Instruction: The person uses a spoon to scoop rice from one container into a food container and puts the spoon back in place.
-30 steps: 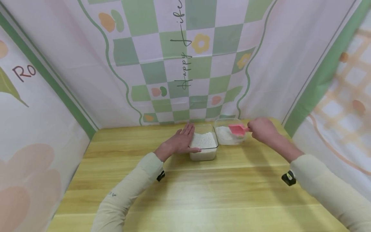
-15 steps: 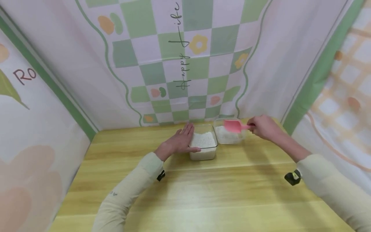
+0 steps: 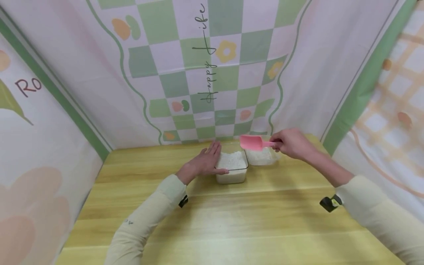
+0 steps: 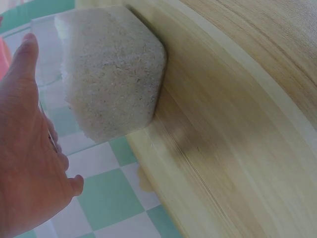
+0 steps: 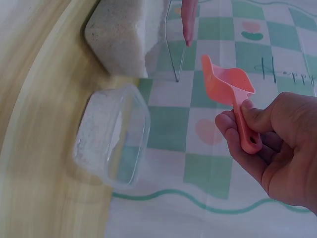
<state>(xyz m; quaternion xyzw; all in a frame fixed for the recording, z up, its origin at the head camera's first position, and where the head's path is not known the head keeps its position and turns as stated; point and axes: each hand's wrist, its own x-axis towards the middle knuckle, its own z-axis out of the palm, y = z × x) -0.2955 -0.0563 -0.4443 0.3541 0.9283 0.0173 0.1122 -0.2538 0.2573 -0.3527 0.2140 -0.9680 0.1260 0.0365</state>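
Note:
My left hand (image 3: pixel 207 162) rests with straight fingers against the left side of a clear, dark-rimmed container (image 3: pixel 231 178). The thumb lies along its front rim. White grains that look like rice (image 4: pixel 114 74) fill much of it. My right hand (image 3: pixel 293 143) grips the handle of a pink scoop (image 3: pixel 251 142), thumb on top of the handle in the right wrist view. The scoop hangs in the air near the back of both containers, overlapping the right one in the head view. That smaller clear plastic container (image 5: pixel 131 148) holds white contents. Whether the scoop carries anything cannot be seen.
Both containers stand side by side near the back edge of a wooden table (image 3: pixel 212 221). Right behind them hangs a green and white checked cloth (image 3: pixel 228 92). More printed cloth hangs at the left and right sides.
The scoop has risen out of the right container and moved left with my right hand, toward the dark-rimmed container. My left hand has stayed in place.

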